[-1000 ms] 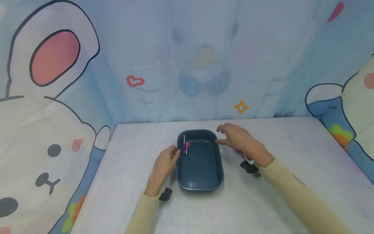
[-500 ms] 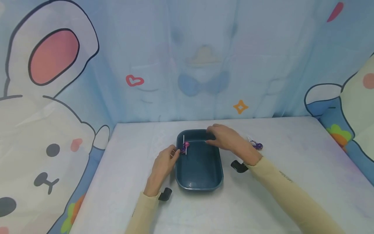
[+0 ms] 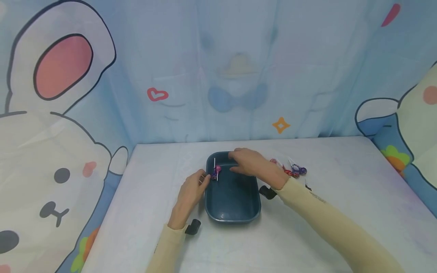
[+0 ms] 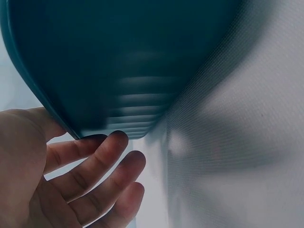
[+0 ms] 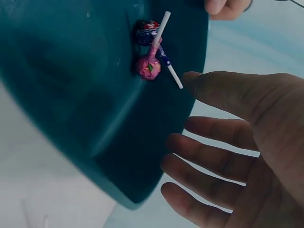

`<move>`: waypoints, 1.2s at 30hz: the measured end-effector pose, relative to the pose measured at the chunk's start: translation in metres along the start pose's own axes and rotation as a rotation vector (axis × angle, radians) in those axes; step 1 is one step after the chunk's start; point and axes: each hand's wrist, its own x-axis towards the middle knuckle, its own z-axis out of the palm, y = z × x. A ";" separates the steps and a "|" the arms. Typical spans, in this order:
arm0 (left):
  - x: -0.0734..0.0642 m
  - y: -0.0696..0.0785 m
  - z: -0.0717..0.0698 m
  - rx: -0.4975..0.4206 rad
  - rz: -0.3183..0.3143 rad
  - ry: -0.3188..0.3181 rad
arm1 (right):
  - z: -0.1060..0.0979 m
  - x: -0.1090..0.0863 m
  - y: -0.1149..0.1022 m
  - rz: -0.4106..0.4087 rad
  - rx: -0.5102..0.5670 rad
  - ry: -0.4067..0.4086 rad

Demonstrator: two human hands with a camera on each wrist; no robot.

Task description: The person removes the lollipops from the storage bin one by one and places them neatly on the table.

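Note:
A dark teal plastic tray (image 3: pixel 233 204) rests on the table. Inside it, by the left wall, lie two wrapped lollipops: a pink one (image 5: pixel 148 68) and a dark blue one (image 5: pixel 145 33), their white sticks crossing. My left hand (image 3: pixel 189 195) pinches the tray's left rim; from the left wrist view, thumb and index finger (image 4: pixel 78 151) meet at that edge while the other fingers hang beside the outer wall. Over the tray's far right part hovers my right hand (image 3: pixel 252 165), its fingers spread and nothing in them.
Right of the tray, several wrapped lollipops (image 3: pixel 295 173) lie in a loose group on the white table (image 3: pixel 136 212), partly behind my right forearm. A cartoon-printed curtain (image 3: pixel 239 68) stands along the table's back edge.
My right hand has moved left from beside the tray to above it, uncovering the lollipops on the table. The left hand and the tray have stayed put.

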 end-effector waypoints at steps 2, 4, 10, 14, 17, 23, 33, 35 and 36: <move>0.000 0.000 0.000 -0.003 -0.005 -0.002 | 0.001 0.004 -0.004 -0.010 -0.012 -0.005; 0.000 -0.001 -0.001 -0.005 -0.014 -0.006 | 0.003 0.008 -0.007 -0.015 -0.016 -0.020; 0.000 -0.002 0.000 -0.001 -0.025 -0.017 | 0.009 0.020 -0.013 -0.033 -0.021 -0.069; 0.000 -0.002 0.001 0.005 -0.029 -0.018 | 0.011 0.027 -0.017 -0.034 -0.024 -0.094; 0.000 -0.003 0.001 0.010 -0.027 -0.012 | 0.012 0.031 -0.021 -0.032 -0.013 -0.105; 0.001 -0.004 0.002 0.000 -0.019 -0.008 | 0.019 0.039 -0.024 -0.052 -0.017 -0.098; 0.001 -0.002 0.002 -0.008 -0.009 -0.004 | 0.029 0.048 -0.025 -0.012 -0.039 -0.144; 0.001 -0.002 0.002 -0.011 -0.009 -0.006 | 0.032 0.050 -0.025 -0.016 -0.032 -0.147; 0.001 -0.002 0.002 -0.011 -0.009 -0.006 | 0.033 0.050 -0.025 -0.021 -0.023 -0.148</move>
